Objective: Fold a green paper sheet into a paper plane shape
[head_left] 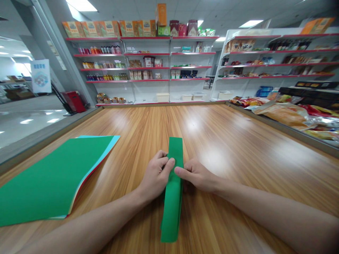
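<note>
A long strip of folded green paper [172, 204] runs away from me down the middle of the view, held just over the wooden table [137, 123]. On its left edge my left hand [158, 173] grips it, thumb on top and fingers curled beneath. My right hand [197, 175] pinches the right edge slightly nearer to me, its thumb also on the upper face. The fingertips under the paper are hidden. Layers show along the strip's right side, so it is folded more than once, but I cannot tell how many times.
A stack of coloured paper sheets [55, 176], green on top, lies at the left. Packaged snacks [288, 113] lie beyond the table's right edge. Stocked shelves [148, 53] stand behind the far edge. A red box-shaped thing [75, 101] is on the floor at the left.
</note>
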{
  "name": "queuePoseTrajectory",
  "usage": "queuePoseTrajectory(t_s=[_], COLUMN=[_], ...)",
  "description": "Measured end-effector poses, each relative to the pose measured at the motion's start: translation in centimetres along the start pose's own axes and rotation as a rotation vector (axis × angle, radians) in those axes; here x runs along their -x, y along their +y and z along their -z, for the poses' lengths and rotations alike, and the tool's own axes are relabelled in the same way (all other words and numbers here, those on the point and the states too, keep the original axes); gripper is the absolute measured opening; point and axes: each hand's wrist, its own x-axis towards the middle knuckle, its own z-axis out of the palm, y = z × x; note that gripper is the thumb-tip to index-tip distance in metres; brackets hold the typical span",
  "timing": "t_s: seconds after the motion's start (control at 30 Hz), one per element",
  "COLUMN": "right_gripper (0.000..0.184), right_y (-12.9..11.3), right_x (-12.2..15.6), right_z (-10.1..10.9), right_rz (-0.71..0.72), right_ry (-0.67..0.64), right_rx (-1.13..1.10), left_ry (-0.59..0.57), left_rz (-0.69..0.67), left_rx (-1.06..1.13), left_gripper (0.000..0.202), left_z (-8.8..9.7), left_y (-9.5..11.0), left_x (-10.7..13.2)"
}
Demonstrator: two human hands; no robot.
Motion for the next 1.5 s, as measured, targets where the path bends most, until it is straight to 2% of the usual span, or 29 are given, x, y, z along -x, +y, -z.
queuePoseTrajectory(t_s=[0.1,0.4,0.63,0.83,1.03,1.2,1.5], right_gripper=[0.061,0.059,0.057,0.068,0.069,0.067,0.068], right_y=[0.02,-0.15,0.11,0.39,-0.01,0.05,0.05], right_x=[0.11,0.04,-0.05,-0.13,0.12,0.1,0.14], right_z=[0.15,0.22,0.19,-0.06,-0.06,0.05,-0.3], right_rz=[0.033,0.006,-0.014,-0.033,0.005,-0.031,-0.049], right_ry=[-0.014,-0.019,-0.024,0.018,-0.002,-0.047,-0.032], right_rx=[0.087,0.076,0.035,-0.092,-0.021,-0.045,-0.12], left_ry=[0.002,0.012,0.024,0.031,0.019,0.024,0.019], left_rz=[-0.001,-0.004,-0.008,-0.024,-0.015,-0.008,0.007], left_rx=[0.009,0.006,0.002,-0.003,-0.004,0.011,0.023], left_gripper=[0.039,0.038,0.038,0.038,0.038,0.038,0.037], left_z=[0.02,0.04,0.0,-0.14,-0.2,-0.16,-0.11], left_y=[0.04,-0.11,-0.11,-0.32,-0.33,-0.12,-0.17], left_x=[0.0,-0.05,-0.1,-0.05,-0.16,0.0,-0.13])
